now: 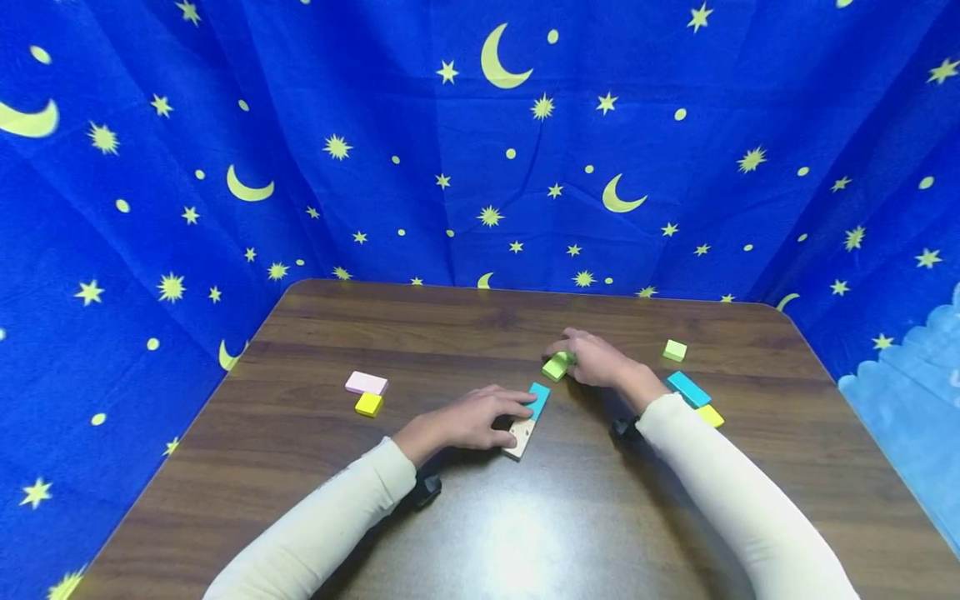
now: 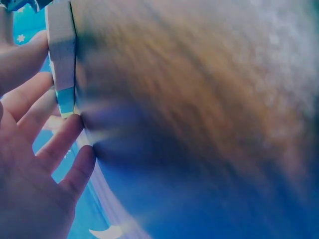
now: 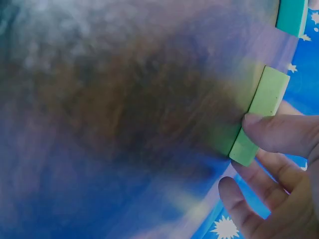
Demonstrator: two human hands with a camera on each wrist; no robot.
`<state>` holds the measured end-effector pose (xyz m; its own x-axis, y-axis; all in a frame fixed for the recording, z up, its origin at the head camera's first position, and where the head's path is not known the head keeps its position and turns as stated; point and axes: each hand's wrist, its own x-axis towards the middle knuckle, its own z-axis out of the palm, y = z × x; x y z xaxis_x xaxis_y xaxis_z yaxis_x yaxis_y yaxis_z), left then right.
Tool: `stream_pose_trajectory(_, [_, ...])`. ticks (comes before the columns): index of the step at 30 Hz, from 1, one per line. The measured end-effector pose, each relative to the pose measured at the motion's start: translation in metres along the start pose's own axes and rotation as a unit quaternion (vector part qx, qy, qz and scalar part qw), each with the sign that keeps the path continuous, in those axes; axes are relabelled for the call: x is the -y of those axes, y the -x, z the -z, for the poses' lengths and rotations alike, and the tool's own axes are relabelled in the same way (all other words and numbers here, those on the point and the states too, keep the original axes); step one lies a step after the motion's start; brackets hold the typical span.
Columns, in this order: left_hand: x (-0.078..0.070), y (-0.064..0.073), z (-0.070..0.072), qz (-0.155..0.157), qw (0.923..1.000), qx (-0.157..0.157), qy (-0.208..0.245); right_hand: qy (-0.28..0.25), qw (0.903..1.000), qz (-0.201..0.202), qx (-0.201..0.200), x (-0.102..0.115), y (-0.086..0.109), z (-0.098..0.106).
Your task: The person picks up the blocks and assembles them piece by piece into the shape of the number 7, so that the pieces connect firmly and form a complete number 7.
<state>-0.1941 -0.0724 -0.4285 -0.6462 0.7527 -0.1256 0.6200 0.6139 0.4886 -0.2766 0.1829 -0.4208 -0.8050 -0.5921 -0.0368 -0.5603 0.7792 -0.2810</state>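
Near the middle of the wooden table, a blue block (image 1: 540,398) and a speckled beige block (image 1: 518,442) lie end to end in a slanting row. My left hand (image 1: 480,419) rests against this row from the left, its fingers extended over the blue block and its thumb at the beige one. Beyond the row's far end, my right hand (image 1: 597,358) pinches a light green block (image 1: 556,367) between thumb and fingers. In the right wrist view the thumb presses the long side of the green block (image 3: 266,94), with a gap between it and the blue block (image 3: 292,17).
On the left of the table lie a pink block (image 1: 366,382) and a yellow block (image 1: 368,405). To the right are a small green block (image 1: 675,350), another blue block (image 1: 687,389) and a yellow block (image 1: 711,416) partly behind the right sleeve. A starry blue curtain (image 1: 420,108) hangs behind.
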Motion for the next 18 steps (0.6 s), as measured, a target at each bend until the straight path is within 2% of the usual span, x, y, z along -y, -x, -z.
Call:
stream_pose_trajectory(3, [0.000, 0.000, 0.000, 0.003, 1.0000, 0.003, 0.000, -0.003, 1.0000, -0.006, 0.003, 0.001, 0.000, -0.003])
stream_pose_trajectory(5, [0.000, 0.000, 0.000, 0.004, 1.0000, 0.004, -0.001, -0.008, 1.0000, 0.004, 0.004, 0.002, 0.000, -0.005])
stream_pose_trajectory(12, [0.000, -0.002, 0.000, 0.004, 1.0000, 0.006, -0.004, -0.018, 0.9976, 0.066, -0.010, 0.009, 0.000, -0.006])
stream_pose_trajectory(18, [0.001, -0.001, 0.001, 0.005, 0.9999, 0.009, -0.005, -0.024, 0.9978, 0.062, -0.005, 0.014, 0.001, -0.006])
